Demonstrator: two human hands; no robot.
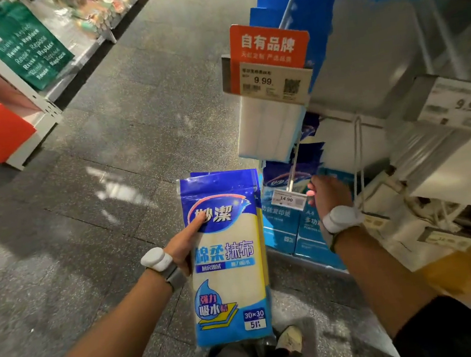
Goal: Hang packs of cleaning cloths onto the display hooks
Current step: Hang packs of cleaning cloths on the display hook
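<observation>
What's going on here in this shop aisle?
A person is stocking a shop display. The left hand holds a small stack of cloth packs, thumb on the front. The right hand reaches to the tag at the end of a hook; whether it grips anything is unclear. The held packs are not yet hung.
</observation>
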